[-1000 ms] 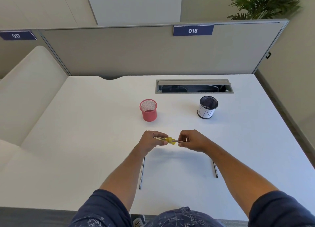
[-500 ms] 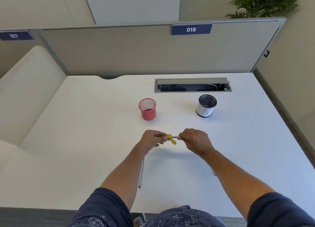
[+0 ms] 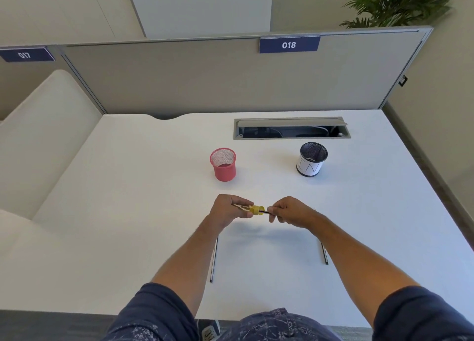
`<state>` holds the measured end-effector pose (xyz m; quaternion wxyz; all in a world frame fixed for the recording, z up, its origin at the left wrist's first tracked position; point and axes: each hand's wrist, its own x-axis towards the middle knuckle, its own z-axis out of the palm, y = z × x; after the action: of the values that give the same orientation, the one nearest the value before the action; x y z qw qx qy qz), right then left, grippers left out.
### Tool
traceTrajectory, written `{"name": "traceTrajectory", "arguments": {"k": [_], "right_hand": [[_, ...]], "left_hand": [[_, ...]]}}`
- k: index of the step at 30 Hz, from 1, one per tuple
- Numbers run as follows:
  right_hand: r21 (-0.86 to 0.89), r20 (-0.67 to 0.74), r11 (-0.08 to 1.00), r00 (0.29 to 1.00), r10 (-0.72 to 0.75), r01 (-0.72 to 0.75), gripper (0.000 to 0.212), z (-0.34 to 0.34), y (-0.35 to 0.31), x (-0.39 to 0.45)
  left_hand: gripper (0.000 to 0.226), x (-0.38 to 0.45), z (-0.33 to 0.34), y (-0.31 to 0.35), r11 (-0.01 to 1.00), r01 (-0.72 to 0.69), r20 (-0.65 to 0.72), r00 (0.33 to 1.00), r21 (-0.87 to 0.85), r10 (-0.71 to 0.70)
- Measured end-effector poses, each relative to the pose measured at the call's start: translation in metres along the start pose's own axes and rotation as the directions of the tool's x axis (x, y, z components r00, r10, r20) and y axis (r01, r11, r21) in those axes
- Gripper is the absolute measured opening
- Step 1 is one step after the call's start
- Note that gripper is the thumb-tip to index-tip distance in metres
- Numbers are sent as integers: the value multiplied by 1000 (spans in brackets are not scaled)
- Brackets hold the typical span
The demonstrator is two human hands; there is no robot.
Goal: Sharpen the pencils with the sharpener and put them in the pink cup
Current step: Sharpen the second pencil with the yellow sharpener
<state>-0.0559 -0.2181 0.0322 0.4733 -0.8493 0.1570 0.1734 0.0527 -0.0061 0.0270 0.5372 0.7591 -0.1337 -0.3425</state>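
Sharpening just in front of the pink cup [image 3: 223,164]

My left hand [image 3: 229,210] pinches the yellow sharpener [image 3: 256,209]; my right hand [image 3: 289,210] has re-gripped the pencil [image 3: 268,212], twisting on.

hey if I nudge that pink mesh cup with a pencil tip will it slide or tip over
The pink mesh cup looks light, being open mesh with nothing visibly inside, so it would probably slide on the smooth white desk. It stands upright, narrower at the base than the rim, so a push near the rim might tip it.

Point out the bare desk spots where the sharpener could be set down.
Bare: between pink cup and black-and-white cup; left of the pink cup; between the two lying pencils. Crowded only around the hands.
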Motion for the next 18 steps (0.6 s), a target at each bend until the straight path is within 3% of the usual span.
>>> {"name": "traceTrajectory", "arguments": {"k": [4, 6, 9, 11, 13, 16, 18], "right_hand": [[-23, -27, 997, 997, -78, 77, 19, 2, 1, -1], [-118, -63, 985, 989, -131, 122, 21, 2, 2, 0], [-249, -152, 952, 964, -220, 178, 7, 7, 4, 1], [-457, -242, 860, 899, -364, 225, 5, 11, 6, 2], [-625, -292, 731, 786, -545, 274, 6, 15, 12, 4], [-696, -286, 627, 665, -690, 351, 6, 19, 17, 8], [-702, -298, 613, 631, -716, 364, 9, 21, 20, 9]], "left_hand": [[33, -1, -2, 0, 999, 22, -11, 1000, 28, -22], [31, -2, -4, 0, 999, 41, -11, 999, 26, -41], [22, -3, -4, 0, 997, 69, -1, 998, 20, -69], [11, -3, -3, 0, 996, 85, 3, 996, 14, -85], [13, -4, -3, -1, 994, 107, 3, 994, -11, -107], [24, -5, -2, 0, 989, 143, 18, 990, -30, -142], [30, -5, -2, 0, 987, 155, 44, 987, -35, -154]]}}
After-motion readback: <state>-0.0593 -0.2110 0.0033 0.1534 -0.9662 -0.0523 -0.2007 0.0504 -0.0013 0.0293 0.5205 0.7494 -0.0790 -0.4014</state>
